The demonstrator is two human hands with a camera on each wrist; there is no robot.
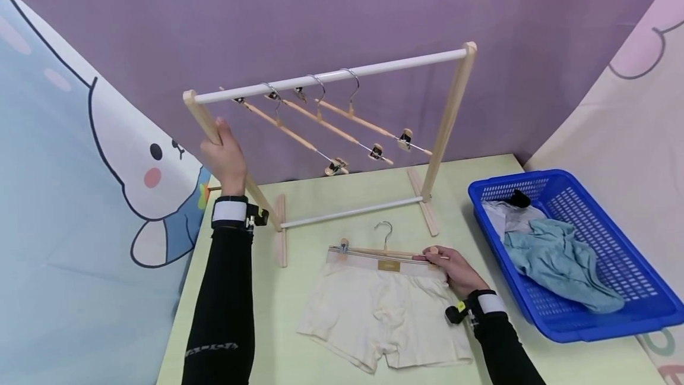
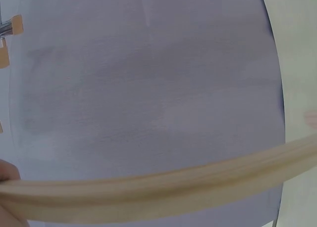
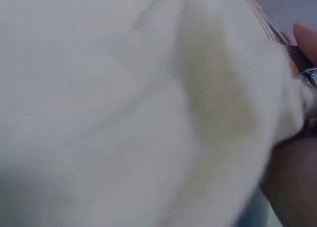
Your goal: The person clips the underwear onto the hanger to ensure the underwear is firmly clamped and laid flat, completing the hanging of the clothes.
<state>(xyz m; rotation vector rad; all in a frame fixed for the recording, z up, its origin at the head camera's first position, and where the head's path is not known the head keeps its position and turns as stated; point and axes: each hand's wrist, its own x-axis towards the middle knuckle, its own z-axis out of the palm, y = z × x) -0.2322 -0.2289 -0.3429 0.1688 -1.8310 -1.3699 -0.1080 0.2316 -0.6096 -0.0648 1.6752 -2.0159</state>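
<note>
The wooden rack (image 1: 385,67), its left post (image 1: 260,198) gripped by the left hand (image 1: 225,159), stands behind the flat cream shorts (image 1: 382,314), whose hanger (image 1: 392,252), pinched at its right end by the right hand (image 1: 455,269), is best kept level, the waistband (image 1: 359,262) straight between its clips (image 1: 344,247).

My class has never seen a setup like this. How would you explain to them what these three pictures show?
There is no machine here, just a person's two bare hands. One picture comes from a head camera, two from wrist cameras. The left hand grips a wooden post of a rack where three bare hangers hang. The right hand holds one end of another hanger; cream shorts clipped to it lie on the table. A blue basket nearby holds teal and pale cloth. The left wrist view shows the post close up; the right wrist view is mostly blurred shorts.
</note>
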